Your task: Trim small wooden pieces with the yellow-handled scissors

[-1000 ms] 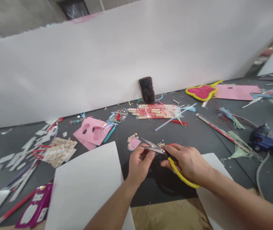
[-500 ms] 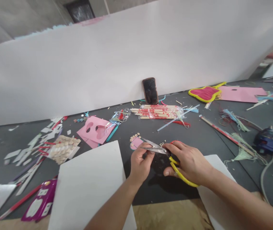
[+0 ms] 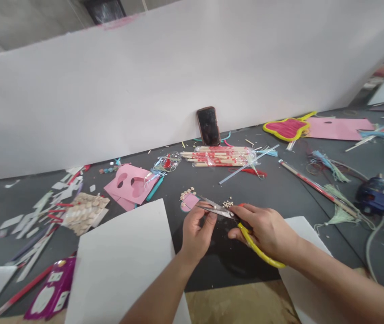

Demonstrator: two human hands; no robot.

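Yellow-handled scissors (image 3: 227, 213) at left fingertips

Right hand (image 3: 268, 229) grips the scissors by the handle, blades pointing left over the dark table (image 3: 208, 281). Left hand (image 3: 195, 234) is closed in a pinch at the blades; anything between its fingertips is too small to make out. Pink piece (image 3: 189, 202) lies just beyond, near a small pile of pale bits (image 3: 227, 204).

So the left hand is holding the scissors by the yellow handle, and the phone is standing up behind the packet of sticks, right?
Not quite: the right hand, not the left hand, holds the scissors by the yellow handle. The head view shows it. The phone does stand behind the packet of sticks.
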